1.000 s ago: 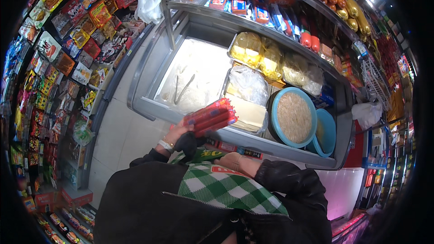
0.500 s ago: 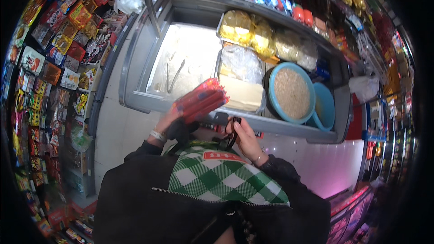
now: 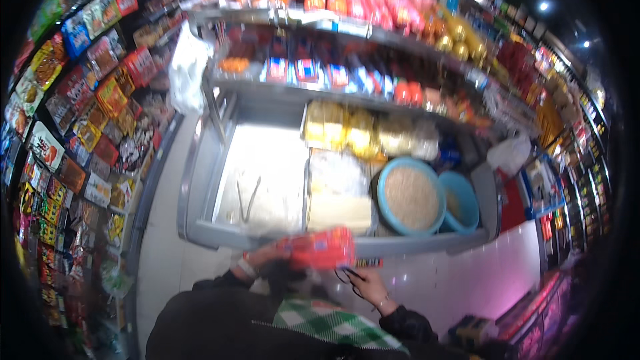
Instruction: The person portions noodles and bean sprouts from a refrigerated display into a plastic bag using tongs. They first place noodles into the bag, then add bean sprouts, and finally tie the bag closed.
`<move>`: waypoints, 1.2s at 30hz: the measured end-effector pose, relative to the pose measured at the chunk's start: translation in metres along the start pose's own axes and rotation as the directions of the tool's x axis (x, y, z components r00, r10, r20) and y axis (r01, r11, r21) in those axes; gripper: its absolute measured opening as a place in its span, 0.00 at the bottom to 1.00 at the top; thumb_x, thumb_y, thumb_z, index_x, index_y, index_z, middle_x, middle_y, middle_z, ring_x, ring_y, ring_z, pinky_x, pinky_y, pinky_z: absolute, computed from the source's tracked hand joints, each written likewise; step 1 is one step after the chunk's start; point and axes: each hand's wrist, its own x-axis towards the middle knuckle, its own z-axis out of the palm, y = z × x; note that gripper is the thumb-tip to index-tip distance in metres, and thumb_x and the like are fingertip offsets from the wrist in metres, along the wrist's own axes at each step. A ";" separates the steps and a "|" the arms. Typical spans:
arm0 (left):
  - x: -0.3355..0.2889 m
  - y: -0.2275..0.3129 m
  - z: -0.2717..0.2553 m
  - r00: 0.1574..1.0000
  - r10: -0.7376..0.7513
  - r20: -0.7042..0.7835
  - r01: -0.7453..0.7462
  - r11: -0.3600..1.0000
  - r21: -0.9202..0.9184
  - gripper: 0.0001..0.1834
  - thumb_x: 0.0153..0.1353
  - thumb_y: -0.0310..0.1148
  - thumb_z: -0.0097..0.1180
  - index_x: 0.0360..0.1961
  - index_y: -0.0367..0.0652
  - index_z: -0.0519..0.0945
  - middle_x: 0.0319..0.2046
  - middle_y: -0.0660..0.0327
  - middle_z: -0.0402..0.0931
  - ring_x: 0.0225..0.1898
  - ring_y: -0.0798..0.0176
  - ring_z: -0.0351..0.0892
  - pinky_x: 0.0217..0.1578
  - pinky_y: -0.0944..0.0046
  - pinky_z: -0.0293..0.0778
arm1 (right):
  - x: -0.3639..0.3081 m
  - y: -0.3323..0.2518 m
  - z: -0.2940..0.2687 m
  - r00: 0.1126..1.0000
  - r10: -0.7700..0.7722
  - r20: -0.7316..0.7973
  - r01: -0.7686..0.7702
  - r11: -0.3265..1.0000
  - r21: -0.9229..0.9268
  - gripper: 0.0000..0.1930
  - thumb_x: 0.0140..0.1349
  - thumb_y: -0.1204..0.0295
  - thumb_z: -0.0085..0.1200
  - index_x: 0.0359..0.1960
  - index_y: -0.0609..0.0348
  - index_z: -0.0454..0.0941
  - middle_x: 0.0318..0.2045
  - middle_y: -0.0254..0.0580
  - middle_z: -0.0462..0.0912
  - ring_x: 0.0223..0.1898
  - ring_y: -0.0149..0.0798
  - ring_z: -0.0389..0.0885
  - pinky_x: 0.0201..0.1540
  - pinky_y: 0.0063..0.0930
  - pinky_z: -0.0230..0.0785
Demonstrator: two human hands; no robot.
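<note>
My left hand (image 3: 267, 255) grips a red packet (image 3: 320, 251) and holds it just in front of the grey rim of an open chest freezer (image 3: 200, 230). My right hand (image 3: 365, 287) is lower and to the right, fingers curled around a thin black cord or strap (image 3: 347, 277) by a green and white checked bag (image 3: 333, 325) at my chest. Both sleeves are black. The picture is blurred.
Inside the freezer lie metal tongs (image 3: 248, 199), pale wrapped blocks (image 3: 340, 210), yellow bags (image 3: 347, 130) and two blue bowls of grain (image 3: 410, 197). Shelves of packets rise behind it. A wall of snack packets (image 3: 73, 127) lines the left. A white plastic bag (image 3: 188, 73) hangs above.
The view has tilted up and the freezer sits lower in the frame. The red packet has dropped lower and turned more level. My right hand has moved to the right.
</note>
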 end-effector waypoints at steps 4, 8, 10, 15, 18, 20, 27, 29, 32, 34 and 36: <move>-0.008 -0.034 0.006 0.986 -0.143 0.090 0.142 0.990 0.023 0.40 0.59 0.42 0.60 0.67 0.37 0.58 0.63 0.55 0.63 0.64 0.62 0.61 0.65 0.61 0.55 | 0.005 -0.012 -0.048 0.947 -0.262 -0.188 0.183 0.916 -0.357 0.08 0.54 0.69 0.57 0.36 0.50 0.85 0.22 0.49 0.81 0.25 0.50 0.81 0.27 0.38 0.71; 0.007 -0.067 0.020 0.959 -0.207 0.191 0.197 0.978 0.069 0.39 0.59 0.41 0.61 0.67 0.38 0.59 0.64 0.56 0.63 0.64 0.63 0.61 0.65 0.62 0.54 | 0.009 -0.033 -0.067 0.800 -0.590 0.103 0.501 0.565 -0.655 0.08 0.53 0.64 0.56 0.33 0.47 0.84 0.22 0.45 0.82 0.27 0.48 0.81 0.29 0.43 0.73; 0.014 -0.080 0.031 0.948 -0.225 0.227 0.210 0.974 0.089 0.39 0.59 0.41 0.61 0.67 0.38 0.59 0.64 0.56 0.63 0.65 0.63 0.60 0.65 0.62 0.54 | 0.003 -0.040 -0.069 0.827 -0.497 0.263 0.518 0.491 -0.701 0.09 0.55 0.59 0.55 0.32 0.45 0.84 0.24 0.44 0.82 0.28 0.48 0.82 0.30 0.44 0.74; 0.018 -0.099 0.051 0.947 -0.250 0.203 0.218 0.961 0.170 0.39 0.59 0.40 0.61 0.67 0.38 0.59 0.64 0.57 0.62 0.65 0.65 0.59 0.65 0.64 0.53 | -0.020 -0.042 -0.081 0.882 -0.110 0.458 0.462 0.394 -0.795 0.18 0.60 0.50 0.46 0.34 0.47 0.82 0.32 0.46 0.84 0.39 0.50 0.83 0.38 0.45 0.75; 0.018 -0.104 0.061 0.959 -0.271 0.088 0.239 0.932 0.272 0.37 0.59 0.38 0.62 0.66 0.39 0.61 0.62 0.60 0.64 0.62 0.67 0.61 0.64 0.65 0.55 | -0.027 -0.036 -0.089 0.885 -0.166 0.436 0.457 0.499 -0.737 0.19 0.59 0.51 0.46 0.39 0.47 0.81 0.36 0.47 0.83 0.40 0.51 0.82 0.40 0.45 0.74; 0.021 -0.105 0.067 0.976 -0.194 0.096 0.155 0.937 0.312 0.37 0.59 0.39 0.63 0.66 0.39 0.62 0.61 0.60 0.65 0.61 0.68 0.63 0.63 0.65 0.57 | -0.025 -0.033 -0.093 0.834 -0.170 0.524 0.530 0.508 -0.679 0.19 0.59 0.51 0.46 0.41 0.48 0.81 0.38 0.46 0.83 0.40 0.52 0.82 0.41 0.45 0.74; 0.037 -0.092 0.083 0.964 -0.215 0.159 0.142 0.915 0.378 0.36 0.58 0.39 0.64 0.65 0.39 0.64 0.60 0.60 0.67 0.59 0.68 0.65 0.61 0.66 0.61 | -0.010 -0.040 -0.094 0.842 -0.188 0.505 0.499 0.626 -0.599 0.20 0.56 0.49 0.54 0.41 0.49 0.81 0.37 0.46 0.83 0.39 0.50 0.82 0.39 0.39 0.73; 0.038 -0.089 0.084 0.954 -0.256 0.157 0.193 0.922 0.335 0.36 0.58 0.39 0.64 0.65 0.38 0.64 0.59 0.60 0.68 0.59 0.68 0.66 0.60 0.67 0.61 | -0.008 -0.040 -0.093 0.855 -0.204 0.478 0.477 0.674 -0.565 0.16 0.55 0.56 0.59 0.37 0.54 0.80 0.29 0.46 0.82 0.31 0.43 0.80 0.35 0.33 0.71; 0.036 -0.090 0.082 0.949 -0.277 0.152 0.227 0.932 0.283 0.36 0.58 0.38 0.64 0.65 0.38 0.64 0.58 0.60 0.69 0.58 0.68 0.66 0.60 0.67 0.61 | -0.008 -0.032 -0.095 0.826 -0.179 0.534 0.487 0.705 -0.516 0.18 0.56 0.54 0.59 0.39 0.55 0.80 0.30 0.44 0.82 0.32 0.41 0.81 0.36 0.33 0.71; 0.033 -0.091 0.080 0.947 -0.284 0.150 0.242 0.938 0.248 0.35 0.59 0.37 0.64 0.65 0.38 0.64 0.58 0.60 0.69 0.58 0.68 0.66 0.60 0.67 0.61 | -0.007 -0.022 -0.097 0.789 -0.163 0.593 0.449 0.811 -0.375 0.19 0.59 0.53 0.57 0.42 0.56 0.80 0.33 0.42 0.83 0.35 0.38 0.81 0.38 0.32 0.72; 0.029 -0.092 0.078 0.948 -0.282 0.148 0.245 0.943 0.227 0.35 0.59 0.36 0.63 0.65 0.38 0.64 0.58 0.61 0.69 0.58 0.68 0.66 0.60 0.67 0.62 | -0.007 -0.010 -0.098 0.786 -0.117 0.607 0.274 0.946 -0.173 0.17 0.63 0.58 0.56 0.43 0.59 0.79 0.34 0.38 0.83 0.35 0.30 0.79 0.39 0.28 0.71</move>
